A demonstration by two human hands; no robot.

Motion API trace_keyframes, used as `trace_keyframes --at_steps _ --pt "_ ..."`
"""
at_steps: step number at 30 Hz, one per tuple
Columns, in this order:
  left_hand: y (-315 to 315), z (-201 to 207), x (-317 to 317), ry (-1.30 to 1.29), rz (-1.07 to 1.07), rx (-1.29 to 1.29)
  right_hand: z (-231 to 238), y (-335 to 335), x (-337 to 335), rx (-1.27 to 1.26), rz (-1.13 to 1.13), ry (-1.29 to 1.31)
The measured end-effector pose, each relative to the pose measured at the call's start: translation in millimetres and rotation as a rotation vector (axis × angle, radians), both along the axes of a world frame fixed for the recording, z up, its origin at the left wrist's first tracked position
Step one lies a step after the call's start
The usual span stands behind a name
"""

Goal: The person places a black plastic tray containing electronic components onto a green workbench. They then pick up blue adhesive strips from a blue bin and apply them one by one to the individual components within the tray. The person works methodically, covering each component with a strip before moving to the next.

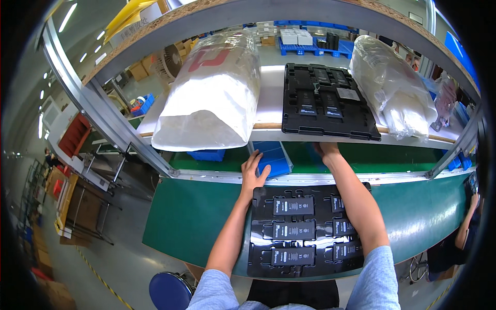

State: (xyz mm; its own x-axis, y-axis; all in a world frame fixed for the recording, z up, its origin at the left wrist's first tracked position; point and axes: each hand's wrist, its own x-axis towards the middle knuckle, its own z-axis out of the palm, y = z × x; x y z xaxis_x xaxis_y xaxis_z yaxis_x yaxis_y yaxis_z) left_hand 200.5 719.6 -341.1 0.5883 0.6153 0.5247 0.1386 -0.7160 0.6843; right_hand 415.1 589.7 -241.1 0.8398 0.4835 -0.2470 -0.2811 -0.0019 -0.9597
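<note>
My left hand (253, 171) rests at the left edge of a flat blue pack (272, 158) in clear wrapping, fingers apart and thumb over its near corner. Farther right, my right hand (327, 150) reaches under the shelf, and its fingers are hidden there. Below my forearms lies a black moulded tray (320, 264) on the green bench. Several black phone batteries (293, 230) sit in its recesses in two columns. My right forearm covers part of the right column.
A shelf (268, 135) crosses above the bench (181, 212). It bears a large white plastic bag (206, 108), another black tray with batteries (330, 126) and a clear bag (392, 93). A blue bin (206, 155) stands beneath. A blue stool (170, 292) is at lower left; another person's arm (467, 222) is at right.
</note>
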Motion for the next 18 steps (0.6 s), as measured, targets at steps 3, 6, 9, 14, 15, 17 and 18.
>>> trace_keyframes --at_steps 3,6,9,14,15,17,18 --pt "-3 4 2 0.003 -0.025 -0.022 -6 -13 10 -0.074 0.148 -0.110" --pt "-1 10 0 -0.145 -0.027 -0.053 4 -35 0 0.024 0.175 -0.072" --pt "-14 35 -20 -0.355 -0.018 -0.337 10 -70 -2 0.002 0.289 -0.117" --pt "-57 62 -86 -0.231 -0.179 -0.664 5 -109 -10 0.087 0.260 -0.109" --pt "-66 53 -93 -0.186 -0.218 -0.711 2 -113 -13 0.122 0.252 -0.104" --pt "-97 61 -96 -0.106 -0.289 -0.697 4 -118 -24 0.139 0.250 -0.144" --pt "-102 59 -92 -0.167 -0.316 -0.795 4 -118 -23 0.151 0.267 -0.187"
